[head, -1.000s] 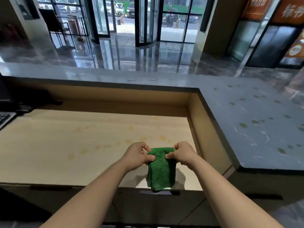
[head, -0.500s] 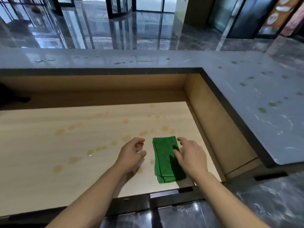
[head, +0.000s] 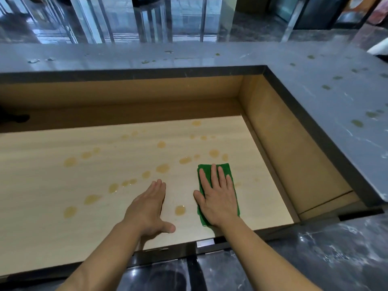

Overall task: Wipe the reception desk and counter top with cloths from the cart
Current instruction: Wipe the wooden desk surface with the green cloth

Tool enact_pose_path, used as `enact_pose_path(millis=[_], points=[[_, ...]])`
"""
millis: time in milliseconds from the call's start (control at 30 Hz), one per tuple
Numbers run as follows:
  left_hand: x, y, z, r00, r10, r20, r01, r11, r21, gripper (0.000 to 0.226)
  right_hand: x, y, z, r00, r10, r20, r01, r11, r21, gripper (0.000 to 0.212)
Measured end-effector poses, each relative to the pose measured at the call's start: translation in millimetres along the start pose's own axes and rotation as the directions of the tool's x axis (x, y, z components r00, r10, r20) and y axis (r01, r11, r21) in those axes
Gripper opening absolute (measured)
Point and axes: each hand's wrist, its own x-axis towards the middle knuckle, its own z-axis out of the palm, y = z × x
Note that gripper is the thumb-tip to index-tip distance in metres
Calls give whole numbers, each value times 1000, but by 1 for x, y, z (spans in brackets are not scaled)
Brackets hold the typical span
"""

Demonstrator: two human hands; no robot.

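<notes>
Green folded cloth (head: 216,171) lies flat on the pale wooden desk (head: 52,185), near its right end. Right hand (head: 218,198) presses it with straight, spread fingers. Left hand (head: 150,208) hovers alongside, flat and empty. Yellowish spills (head: 162,168) dot the desk and grey counter top (head: 336,91).

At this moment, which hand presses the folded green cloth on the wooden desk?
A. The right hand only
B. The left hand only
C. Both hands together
A: the right hand lies flat with straight fingers on the green cloth, while the left hand is open over the wooden desk, apart from the cloth.
</notes>
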Motion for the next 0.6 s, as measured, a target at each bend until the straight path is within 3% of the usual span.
enact_pose_path(millis=[133, 233, 367, 433, 500, 600], points=[[3, 0, 1, 1000, 2, 5, -2, 1000, 3, 131, 1, -41, 5, 1000, -1, -2, 1, 1000, 28, 71], [7, -1, 2, 1000, -10, 8, 10, 1000, -5, 136, -2, -61, 10, 978, -205, 26, 205, 979, -5, 62], [9, 5, -1, 998, -51, 44, 49, 998, 37, 135, 5, -15, 1, 920, -390, 16, 390, 916, -93, 58], [9, 8, -4, 997, -66, 50, 63, 996, 62, 134, 8, 32, -6, 943, -331, -7, 328, 937, -121, 59], [9, 9, -4, 995, -76, 57, 72, 995, 69, 135, 7, 83, -12, 986, -156, -51, 149, 981, -124, 66], [10, 8, -4, 994, -84, 69, 80, 995, 61, 135, 4, 129, -18, 996, 80, -45, -84, 992, -99, 61]])
